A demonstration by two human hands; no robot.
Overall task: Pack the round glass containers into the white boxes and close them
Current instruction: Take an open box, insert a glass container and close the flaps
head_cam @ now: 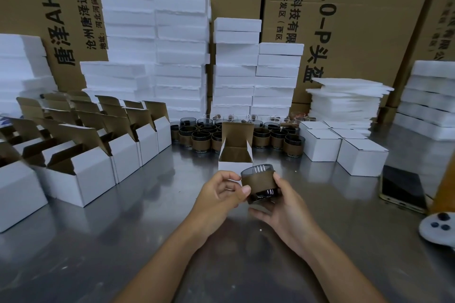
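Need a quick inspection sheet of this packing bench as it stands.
Surface: reflective metal table.
Job's things: sleeved glass container held in front of one open white box; more containers behind it; open boxes left, closed boxes right.
Clutter: phone and white button device at right edge.
Grips: left hand and right hand both hold the glass container.
Cables: nothing seen.
Surroundings: white foam stacks, printed cartons behind.
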